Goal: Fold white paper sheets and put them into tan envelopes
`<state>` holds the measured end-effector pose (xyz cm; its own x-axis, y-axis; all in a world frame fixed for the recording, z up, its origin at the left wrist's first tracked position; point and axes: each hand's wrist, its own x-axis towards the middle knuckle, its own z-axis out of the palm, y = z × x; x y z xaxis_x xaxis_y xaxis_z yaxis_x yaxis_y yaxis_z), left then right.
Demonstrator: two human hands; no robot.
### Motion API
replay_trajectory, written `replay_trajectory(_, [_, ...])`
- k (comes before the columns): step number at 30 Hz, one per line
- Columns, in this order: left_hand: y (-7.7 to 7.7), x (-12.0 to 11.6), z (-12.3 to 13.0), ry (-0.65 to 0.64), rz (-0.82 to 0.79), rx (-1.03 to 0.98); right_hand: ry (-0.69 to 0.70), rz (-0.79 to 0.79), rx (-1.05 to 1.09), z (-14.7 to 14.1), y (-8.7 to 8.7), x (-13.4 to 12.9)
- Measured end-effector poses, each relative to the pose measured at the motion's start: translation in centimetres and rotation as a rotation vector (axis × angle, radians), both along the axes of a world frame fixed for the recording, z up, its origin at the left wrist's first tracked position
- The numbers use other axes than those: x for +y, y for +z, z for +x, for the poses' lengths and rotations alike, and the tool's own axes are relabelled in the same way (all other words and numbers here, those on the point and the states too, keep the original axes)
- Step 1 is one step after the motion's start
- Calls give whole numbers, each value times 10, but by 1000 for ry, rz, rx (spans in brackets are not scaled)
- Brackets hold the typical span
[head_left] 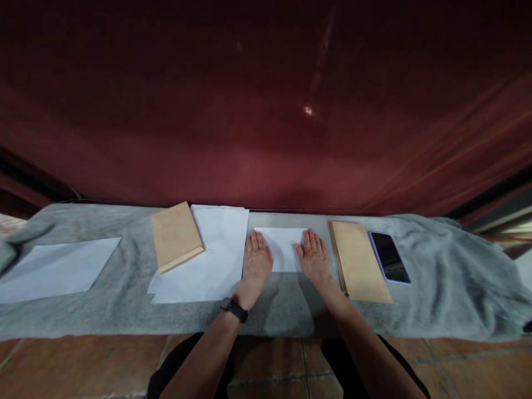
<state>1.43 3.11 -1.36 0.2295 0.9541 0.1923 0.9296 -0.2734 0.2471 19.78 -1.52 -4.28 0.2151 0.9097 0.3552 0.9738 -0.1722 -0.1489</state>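
A small white sheet of paper (285, 252), possibly folded, lies flat on the grey cloth in front of me. My left hand (257, 257) rests flat on its left edge, fingers stretched out and pointing away from me. On the right edge lies my right hand (313, 255), its fingers extended and the thumb apart. Neither hand grips anything. Left of my left hand is a stack of larger white paper (224, 260), with brown envelopes (177, 235) lying over its left part. To the right of my right hand sits another stack of brown envelopes (359, 260).
A phone (389, 257) with a dark screen lies beside the right envelopes. Another white sheet (62, 269) is at the far left. The grey cloth (124, 310) covers a long, narrow surface. A dark red wall (266, 138) rises directly behind it; floor tiles (91, 366) show below.
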Motion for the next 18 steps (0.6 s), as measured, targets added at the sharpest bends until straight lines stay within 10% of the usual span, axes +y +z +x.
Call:
replay_trajectory(13, [24, 19, -32, 167, -501, -1124, 14, -28, 125, 13, 4, -8])
replay_trajectory(18, [58, 12, -29, 129, -244, -1182, 41, 46, 481, 19, 20, -1])
